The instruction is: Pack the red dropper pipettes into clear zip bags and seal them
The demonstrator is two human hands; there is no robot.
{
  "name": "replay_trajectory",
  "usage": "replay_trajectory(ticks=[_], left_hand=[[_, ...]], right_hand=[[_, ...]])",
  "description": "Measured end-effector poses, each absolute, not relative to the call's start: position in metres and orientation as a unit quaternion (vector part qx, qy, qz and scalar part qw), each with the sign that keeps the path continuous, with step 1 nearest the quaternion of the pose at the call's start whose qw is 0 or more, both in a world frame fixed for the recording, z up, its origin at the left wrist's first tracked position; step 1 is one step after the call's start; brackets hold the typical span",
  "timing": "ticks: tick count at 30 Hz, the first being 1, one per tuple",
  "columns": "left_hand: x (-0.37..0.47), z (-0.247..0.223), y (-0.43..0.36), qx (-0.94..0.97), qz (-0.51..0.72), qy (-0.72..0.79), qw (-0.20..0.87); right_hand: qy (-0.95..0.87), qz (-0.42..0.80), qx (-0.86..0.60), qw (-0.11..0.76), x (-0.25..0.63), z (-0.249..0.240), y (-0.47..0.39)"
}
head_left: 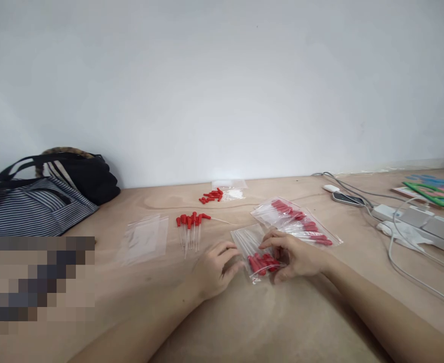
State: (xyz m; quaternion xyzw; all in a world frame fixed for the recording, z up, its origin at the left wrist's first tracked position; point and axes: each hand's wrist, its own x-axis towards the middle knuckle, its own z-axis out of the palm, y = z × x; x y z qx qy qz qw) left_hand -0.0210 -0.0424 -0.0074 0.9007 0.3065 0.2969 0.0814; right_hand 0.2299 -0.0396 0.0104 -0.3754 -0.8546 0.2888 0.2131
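A clear zip bag [247,241] lies in front of me, holding several droppers with red bulbs [258,264] at the near end and clear stems pointing away. My right hand [295,254] curls over the bag's right edge, with its fingers above the bag and its thumb at the near corner. At the bag's left side rests my left hand [217,269], thumb and forefinger apart with nothing visible between them. Beyond my left hand is a loose group of droppers [190,227]. Another bag of droppers [297,221] lies past my right hand.
Flat clear bags [144,239] lie at left. Near the wall are loose red bulbs [211,195] and a bag with clear pieces [234,192]. A striped bag [36,204] stands far left. To the right are a phone-like device [348,199], cables and a power strip [443,237].
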Motion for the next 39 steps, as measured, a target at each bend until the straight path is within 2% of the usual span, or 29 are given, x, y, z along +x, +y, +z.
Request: replay_trajectory(ticks=[3, 6, 12, 23, 30, 39], left_hand=[[-0.021, -0.008, -0.054, 0.902, 0.299, 0.297, 0.095], [-0.018, -0.01, -0.054, 0.897, 0.311, 0.302, 0.088], [-0.012, -0.016, -0.04, 0.852, 0.341, 0.376, 0.13], [-0.005, -0.017, -0.03, 0.833, 0.341, 0.409, 0.152], [-0.006, -0.014, -0.027, 0.839, 0.323, 0.404, 0.167], [-0.01, -0.009, -0.036, 0.848, 0.306, 0.401, 0.165]], right_hand=[[-0.871, 0.239, -0.366, 0.223, 0.219, 0.01, -0.043], [-0.872, 0.191, -0.361, 0.269, 0.206, 0.002, -0.043], [-0.856, 0.125, -0.396, 0.309, 0.195, -0.015, -0.038], [-0.797, 0.08, -0.522, 0.292, 0.185, -0.016, -0.036], [-0.818, 0.044, -0.511, 0.261, 0.188, -0.017, -0.031], [-0.859, 0.064, -0.438, 0.256, 0.193, -0.011, -0.036]])
